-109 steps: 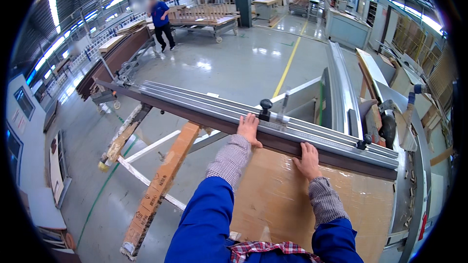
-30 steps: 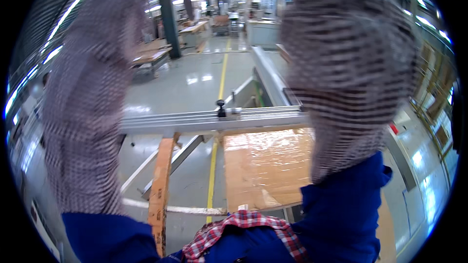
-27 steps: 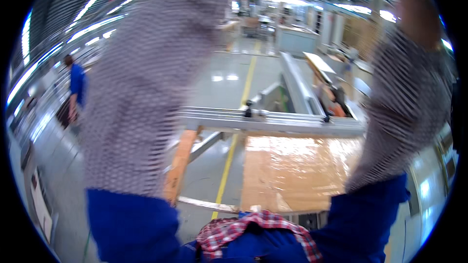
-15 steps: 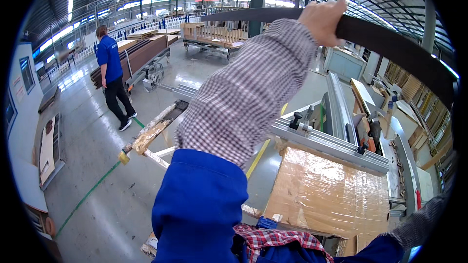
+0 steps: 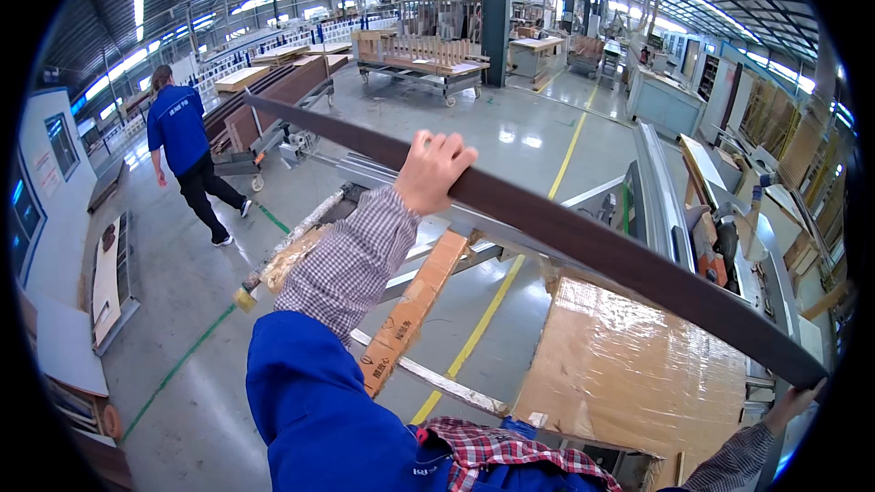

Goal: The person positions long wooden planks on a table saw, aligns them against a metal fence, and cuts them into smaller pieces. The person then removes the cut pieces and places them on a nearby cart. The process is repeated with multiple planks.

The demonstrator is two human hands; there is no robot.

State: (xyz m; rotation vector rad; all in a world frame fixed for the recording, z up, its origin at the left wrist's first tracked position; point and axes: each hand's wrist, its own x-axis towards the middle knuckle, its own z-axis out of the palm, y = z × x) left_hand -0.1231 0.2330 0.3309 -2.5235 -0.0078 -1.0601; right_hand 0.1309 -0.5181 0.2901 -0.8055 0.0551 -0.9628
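Observation:
A long, narrow dark brown board [image 5: 583, 239] slants across the view from the far left down to the near right. My left hand [image 5: 436, 171] grips it over the upper edge, left of its middle, with the fingers bent round it. My right hand [image 5: 791, 404] closes on the board's near right end from below, close to the picture's edge. Beneath the board lies a table covered in brown cardboard and clear film [image 5: 629, 369]. A narrow cardboard-covered strip [image 5: 412, 314] runs along the frame below my left forearm.
A metal-railed machine [image 5: 658, 191] stands beyond the board at the right, loose items next to it. One person in a blue shirt [image 5: 182, 126] walks at the left by a stack of brown boards [image 5: 301, 84]. A wheeled trolley [image 5: 428, 73] and a green pillar [image 5: 495, 14] stand farther back.
The board and my left hand have come down and nearer, the hand also leftward. My right hand has come into view on the board's end. The person at the left has stepped left and nearer.

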